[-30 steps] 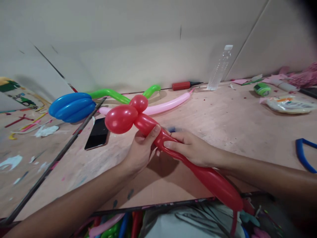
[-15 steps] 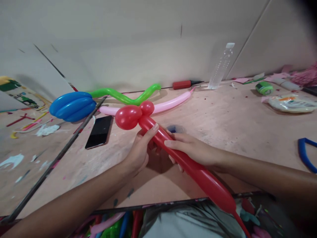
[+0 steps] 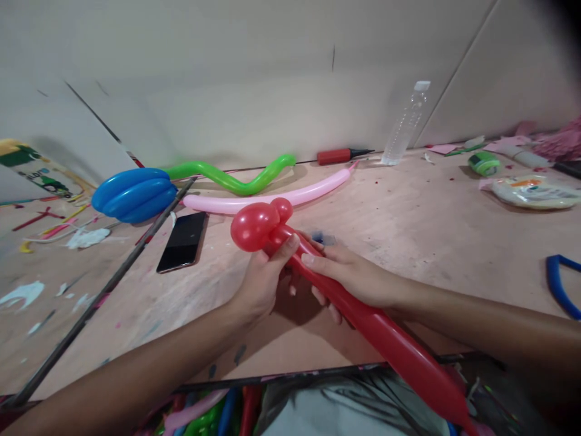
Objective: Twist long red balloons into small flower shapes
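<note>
A long red balloon (image 3: 385,339) slants across the middle, its far end twisted into one big and one small bubble, its long tail running down to the lower right. My left hand (image 3: 263,278) is closed round it just below the bubbles, thumb on top. Farther down the tube, my right hand (image 3: 349,272) grips it with the thumb above and fingers underneath. Behind the bubbles lie a pink balloon (image 3: 313,192) and a bent green balloon (image 3: 247,186), which meets a bundle of blue balloon loops (image 3: 136,195) at its left end.
A phone (image 3: 182,243) lies left of my hands. Along the wall are a red hand pump (image 3: 333,157) and a clear plastic bottle (image 3: 403,127). At right sit a green roll (image 3: 483,163), a plastic packet (image 3: 535,191) and a blue balloon piece (image 3: 556,284). Several balloons (image 3: 204,418) show below the table edge.
The red balloon's bubbles have moved right and a little down toward my left hand. Its squeezed middle has filled out, and its tail reaches farther down right. Both hands keep hold.
</note>
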`<state>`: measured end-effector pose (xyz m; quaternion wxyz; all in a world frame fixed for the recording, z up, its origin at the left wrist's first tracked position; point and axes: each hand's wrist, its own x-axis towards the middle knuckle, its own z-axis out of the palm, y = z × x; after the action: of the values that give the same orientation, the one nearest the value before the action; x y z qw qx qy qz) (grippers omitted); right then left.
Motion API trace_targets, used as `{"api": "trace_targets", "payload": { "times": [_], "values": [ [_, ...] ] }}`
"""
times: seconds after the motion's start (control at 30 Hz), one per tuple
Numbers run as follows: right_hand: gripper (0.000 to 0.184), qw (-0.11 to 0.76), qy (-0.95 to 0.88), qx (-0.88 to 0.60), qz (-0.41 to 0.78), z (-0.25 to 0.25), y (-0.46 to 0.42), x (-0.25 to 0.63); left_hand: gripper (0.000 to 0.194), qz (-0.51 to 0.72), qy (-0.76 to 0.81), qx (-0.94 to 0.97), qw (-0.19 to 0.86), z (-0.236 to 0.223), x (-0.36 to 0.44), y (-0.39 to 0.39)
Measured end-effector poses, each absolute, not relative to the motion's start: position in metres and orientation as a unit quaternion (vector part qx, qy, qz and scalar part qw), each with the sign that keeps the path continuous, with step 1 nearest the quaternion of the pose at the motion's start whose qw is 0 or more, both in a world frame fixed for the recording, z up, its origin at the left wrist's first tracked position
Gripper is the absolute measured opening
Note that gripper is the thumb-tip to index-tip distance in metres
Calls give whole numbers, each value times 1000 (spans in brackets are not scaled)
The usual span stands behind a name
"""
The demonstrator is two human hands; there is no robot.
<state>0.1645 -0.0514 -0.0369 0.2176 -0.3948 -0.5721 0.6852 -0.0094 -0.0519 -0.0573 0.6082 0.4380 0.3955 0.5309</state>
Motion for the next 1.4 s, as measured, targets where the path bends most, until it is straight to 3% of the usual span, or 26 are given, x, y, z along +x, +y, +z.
{"api": "trace_targets", "payload": {
  "times": [0.2,0.73,1.4],
  "values": [
    [49,221,-594,-398,664,-42,-52,165,46,531,401,452,594,-58,-10,-50],
    [31,221,-595,-387,669,-43,-50,159,42,494,380,481,617,-56,-12,-54],
    [40,221,-591,-332,701,-46,-47,160,34,483,342,494,637,-63,-14,-52]
  ]
}}
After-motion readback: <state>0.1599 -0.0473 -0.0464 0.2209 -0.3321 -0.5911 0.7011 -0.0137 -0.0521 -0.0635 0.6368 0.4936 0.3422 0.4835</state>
